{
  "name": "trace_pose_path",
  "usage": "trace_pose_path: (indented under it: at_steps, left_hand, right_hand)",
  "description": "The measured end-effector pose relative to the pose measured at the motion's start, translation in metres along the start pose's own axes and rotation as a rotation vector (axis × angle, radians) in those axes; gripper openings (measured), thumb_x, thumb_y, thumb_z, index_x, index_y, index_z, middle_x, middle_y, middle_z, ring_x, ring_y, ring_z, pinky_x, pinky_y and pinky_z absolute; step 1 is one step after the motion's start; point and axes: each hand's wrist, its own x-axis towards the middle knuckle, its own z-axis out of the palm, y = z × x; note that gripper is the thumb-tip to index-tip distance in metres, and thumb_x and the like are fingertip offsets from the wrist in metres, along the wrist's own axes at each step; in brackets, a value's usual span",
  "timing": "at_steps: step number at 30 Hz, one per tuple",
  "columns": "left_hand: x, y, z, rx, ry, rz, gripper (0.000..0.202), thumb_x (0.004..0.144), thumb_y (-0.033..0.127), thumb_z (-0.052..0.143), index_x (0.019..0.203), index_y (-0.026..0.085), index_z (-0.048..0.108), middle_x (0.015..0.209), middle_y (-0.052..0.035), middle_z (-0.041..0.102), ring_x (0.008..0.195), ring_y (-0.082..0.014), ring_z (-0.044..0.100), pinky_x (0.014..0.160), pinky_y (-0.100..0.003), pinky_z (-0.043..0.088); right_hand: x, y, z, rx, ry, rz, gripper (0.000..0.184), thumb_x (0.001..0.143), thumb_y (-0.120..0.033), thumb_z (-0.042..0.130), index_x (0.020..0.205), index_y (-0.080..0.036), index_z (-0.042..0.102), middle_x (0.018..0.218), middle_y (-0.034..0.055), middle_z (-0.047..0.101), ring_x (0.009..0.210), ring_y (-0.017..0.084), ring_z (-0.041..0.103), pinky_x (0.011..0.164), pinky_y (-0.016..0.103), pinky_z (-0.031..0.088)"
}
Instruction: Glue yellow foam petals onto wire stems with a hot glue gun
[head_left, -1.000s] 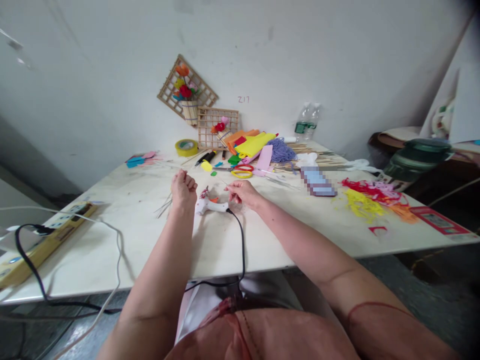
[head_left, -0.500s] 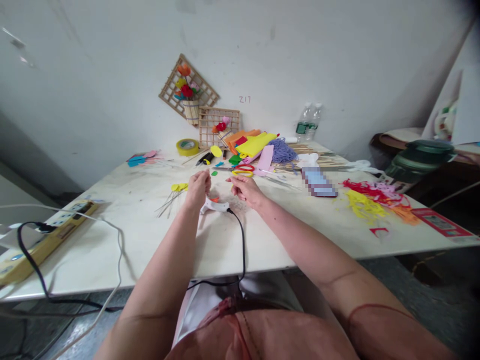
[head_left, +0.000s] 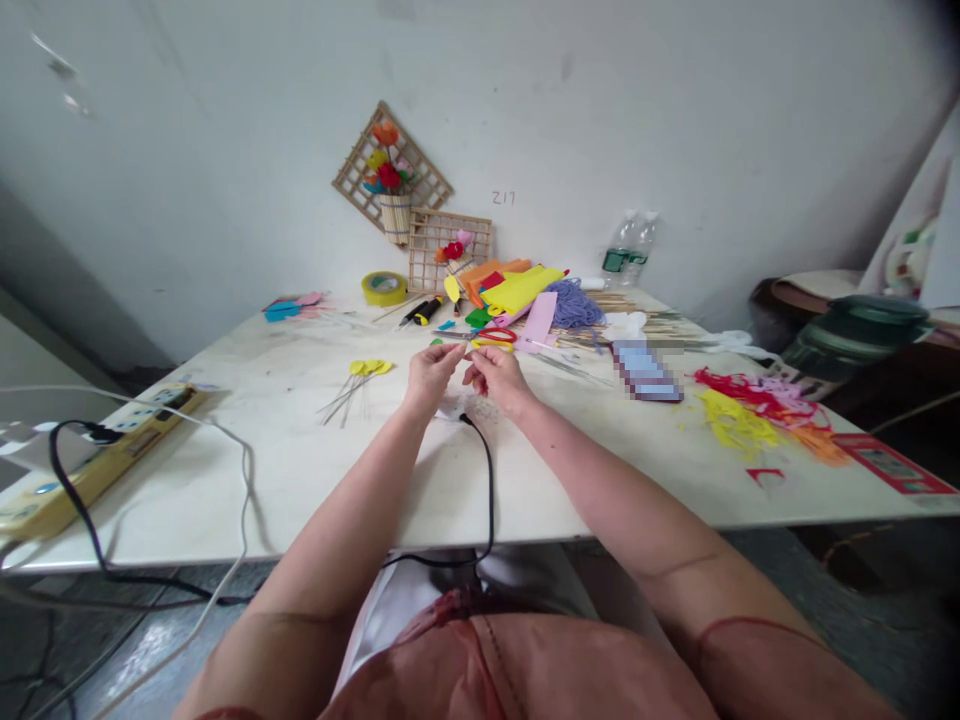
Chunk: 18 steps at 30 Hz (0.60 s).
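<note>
My left hand [head_left: 435,378] and my right hand [head_left: 496,380] meet at the fingertips above the table, both pinched. A yellow petal [head_left: 451,289] shows just above the left fingertips; it appears to be on a thin stem in my left hand, though the stem is not clear. What the right fingers hold, if anything, is too small to tell. Under my hands lies a white corded tool [head_left: 452,411], mostly hidden, its black cord [head_left: 491,480] running off the table edge. Several yellow petals on wires [head_left: 367,368] lie to the left.
Scissors [head_left: 495,337], a cutter knife [head_left: 427,311], yellow tape [head_left: 384,288] and coloured sheets [head_left: 521,290] lie behind my hands. A phone [head_left: 646,372] and coloured scraps [head_left: 739,420] are at right. A power strip [head_left: 112,455] with cables sits left. Flower lattices [head_left: 394,175] lean on the wall.
My hands have come together, the left moving right until the fingertips meet. The yellow petal has turned from a round to a narrow outline. The left hand now covers more of the white tool.
</note>
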Motion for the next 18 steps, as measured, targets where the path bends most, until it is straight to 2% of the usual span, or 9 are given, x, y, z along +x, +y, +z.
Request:
trace_pose_path:
  at_steps: [5, 9, 12, 15, 18]
  left_hand:
    - [0.0, -0.005, 0.004, 0.102, 0.079, 0.086, 0.026, 0.066, 0.039, 0.063, 0.058, 0.014, 0.06, 0.052, 0.0019, 0.051, 0.05, -0.0085, 0.042, 0.049, -0.022, 0.031]
    - [0.005, 0.003, -0.008, 0.208, 0.184, 0.126, 0.025, 0.067, 0.037, 0.059, 0.055, 0.015, 0.056, 0.047, 0.0042, 0.042, 0.046, -0.0078, 0.035, 0.047, -0.022, 0.029]
    - [0.013, 0.02, -0.027, 0.286, 0.269, 0.069, 0.023, 0.068, 0.036, 0.054, 0.057, 0.016, 0.055, 0.045, 0.0044, 0.04, 0.043, -0.0082, 0.032, 0.044, -0.022, 0.026]
    - [0.021, 0.038, -0.055, 0.54, 0.191, -0.005, 0.02, 0.063, 0.035, 0.058, 0.056, 0.016, 0.058, 0.043, 0.0024, 0.042, 0.044, -0.0105, 0.036, 0.044, -0.023, 0.025]
    - [0.024, 0.046, -0.091, 0.764, 0.174, -0.064, 0.02, 0.063, 0.036, 0.06, 0.054, 0.018, 0.06, 0.042, 0.0005, 0.043, 0.044, -0.0127, 0.038, 0.045, -0.025, 0.025]
  right_hand:
    - [-0.008, 0.002, 0.009, -0.236, -0.019, -0.051, 0.021, 0.084, -0.033, 0.046, 0.07, -0.017, 0.051, 0.049, -0.0046, 0.056, 0.03, 0.005, 0.042, 0.031, 0.016, 0.031]
    - [-0.004, 0.003, 0.002, -0.382, -0.017, -0.137, 0.026, 0.083, -0.039, 0.049, 0.071, -0.017, 0.054, 0.056, -0.0021, 0.06, 0.036, 0.005, 0.049, 0.036, 0.016, 0.036]
    - [0.006, 0.001, -0.013, -0.383, 0.075, -0.149, 0.025, 0.083, -0.038, 0.047, 0.073, -0.016, 0.056, 0.057, -0.0015, 0.061, 0.039, 0.006, 0.05, 0.038, 0.015, 0.037]
    - [0.017, -0.002, -0.032, -0.346, 0.215, -0.137, 0.022, 0.082, -0.034, 0.047, 0.071, -0.016, 0.055, 0.052, -0.0029, 0.057, 0.037, 0.005, 0.048, 0.037, 0.015, 0.036]
    - [0.024, -0.003, -0.047, -0.291, 0.318, -0.085, 0.02, 0.081, -0.03, 0.048, 0.067, -0.017, 0.052, 0.048, -0.0039, 0.055, 0.034, 0.005, 0.044, 0.033, 0.015, 0.032]
